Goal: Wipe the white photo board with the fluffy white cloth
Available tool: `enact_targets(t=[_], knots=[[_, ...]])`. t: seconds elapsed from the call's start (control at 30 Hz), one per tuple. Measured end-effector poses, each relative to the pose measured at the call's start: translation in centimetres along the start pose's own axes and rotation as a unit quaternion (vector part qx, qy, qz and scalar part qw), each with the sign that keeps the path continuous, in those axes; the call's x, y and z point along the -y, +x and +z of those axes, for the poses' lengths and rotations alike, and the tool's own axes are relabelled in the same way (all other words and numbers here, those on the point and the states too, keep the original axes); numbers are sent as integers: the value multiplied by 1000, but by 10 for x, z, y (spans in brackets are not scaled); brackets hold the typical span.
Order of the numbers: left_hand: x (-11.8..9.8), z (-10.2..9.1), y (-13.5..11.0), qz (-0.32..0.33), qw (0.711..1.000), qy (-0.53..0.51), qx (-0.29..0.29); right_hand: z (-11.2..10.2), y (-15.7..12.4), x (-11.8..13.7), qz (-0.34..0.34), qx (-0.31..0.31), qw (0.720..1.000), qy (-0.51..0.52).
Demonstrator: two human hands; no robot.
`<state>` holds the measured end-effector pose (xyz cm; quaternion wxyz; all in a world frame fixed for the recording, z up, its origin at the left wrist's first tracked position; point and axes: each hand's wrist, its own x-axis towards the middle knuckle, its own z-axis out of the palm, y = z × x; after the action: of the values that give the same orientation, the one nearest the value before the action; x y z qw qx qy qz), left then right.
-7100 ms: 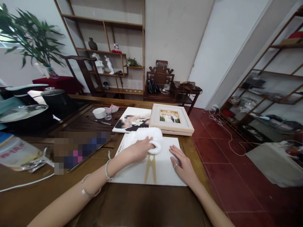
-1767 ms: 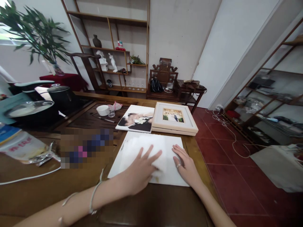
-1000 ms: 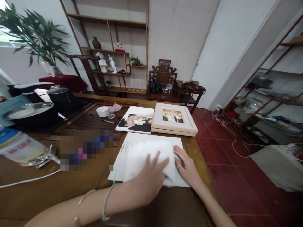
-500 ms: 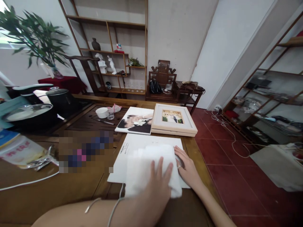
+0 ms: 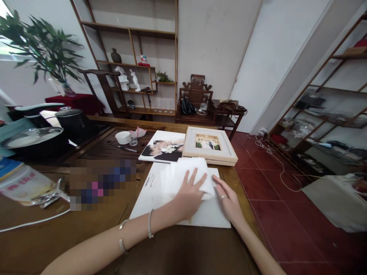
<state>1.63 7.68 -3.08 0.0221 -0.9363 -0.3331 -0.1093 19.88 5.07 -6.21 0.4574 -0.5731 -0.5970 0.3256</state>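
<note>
A flat white panel with small print near its left edge lies on the wooden table. Across its upper middle is a folded white cloth, blurred along its left side. My left hand presses down on the cloth with its fingers spread and moves it. Beside the panel's right edge rests my right hand, fingers stretched out and touching the edge. Just beyond the panel lie a photo print and a pale framed picture, which sits on what looks like another frame.
A white bowl and a small clear cup stand on a dark tray. Pots and a printed pouch are at the left. A pixelated patch hides something on the table. Red floor tiles lie beyond the right edge.
My left hand has slid the cloth away from me, toward the far side of the panel. My right hand stays by the right edge with little shift.
</note>
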Motion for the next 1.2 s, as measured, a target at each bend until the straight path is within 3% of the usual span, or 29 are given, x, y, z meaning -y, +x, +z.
enact_targets(t=[0.17,0.33,0.47,0.57,0.63,0.73,0.8,0.9,1.03,1.2], knots=[[-38,-6,-24,104,994,-17,34,2,2,1,44,-61,991,106],[-67,-6,-63,177,984,-5,20,0,2,1,41,-46,992,114],[-57,-28,-72,164,983,-7,88,-1,-1,0,-4,-21,999,31],[-34,-50,-60,117,984,-26,135,1,-1,-3,-40,-6,999,-25],[-16,-57,-43,60,989,-39,130,3,1,-5,-65,-3,996,-60],[9,-52,-12,-15,990,-112,81,5,2,-4,-103,12,989,-104],[18,-43,7,-21,985,-162,58,5,1,-1,-123,22,984,-129],[15,-33,25,4,982,-181,60,4,-1,2,-137,24,978,-153],[2,-35,25,17,988,-105,115,4,-1,0,-150,18,975,-160],[2,-27,1,-37,990,-29,135,5,0,-7,-148,36,976,-157]])
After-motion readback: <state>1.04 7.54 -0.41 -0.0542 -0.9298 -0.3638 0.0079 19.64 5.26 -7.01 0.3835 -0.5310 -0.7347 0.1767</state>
